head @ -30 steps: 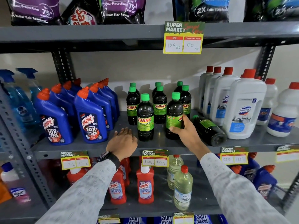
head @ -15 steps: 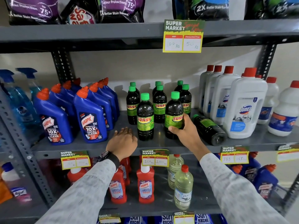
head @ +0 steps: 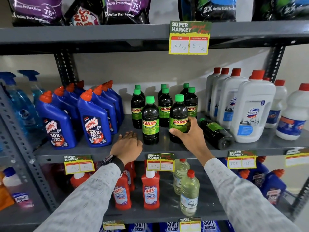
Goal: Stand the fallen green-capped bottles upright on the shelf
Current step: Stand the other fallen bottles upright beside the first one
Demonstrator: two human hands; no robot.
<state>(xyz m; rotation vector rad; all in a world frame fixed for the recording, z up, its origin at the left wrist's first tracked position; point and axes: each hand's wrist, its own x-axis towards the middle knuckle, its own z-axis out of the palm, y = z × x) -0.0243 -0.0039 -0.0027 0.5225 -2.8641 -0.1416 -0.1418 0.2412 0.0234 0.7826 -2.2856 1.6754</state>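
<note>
- Left hand (head: 127, 144), lower centre of the frame: laid palm-down on the front edge of the grey shelf (head: 260, 146), fingers loosely curled, nothing held. It lies just left of the front-row upright bottle (head: 150, 121) and is not seen to touch it.
- Right hand (head: 189, 133), right of centre: the grip is closed around the lower body of the held bottle (head: 178, 118), thumb across the front below the label, fingers wrapped behind. This bottle stands upright on the shelf, green cap up, label facing the camera.
- Fallen bottle (head: 215, 133), just right of the right hand: it lies on its side on the same shelf, between the held bottle and the white Domex bottle (head: 254, 108). Its long axis runs diagonally, the dark base toward the lower right and front edge, the green cap (head: 202, 120) toward the upper left and back, close behind the right hand.
- Judged relation: the fallen bottle lies immediately to the right of the grip, so the right hand is much the nearer; once the held bottle is released, a short shift rightward would be needed, then the cap end swung up over the base.
- Back rows (head: 164, 106), behind the front pair: further green-capped bottles stand upright; no other fallen one is seen.
</note>
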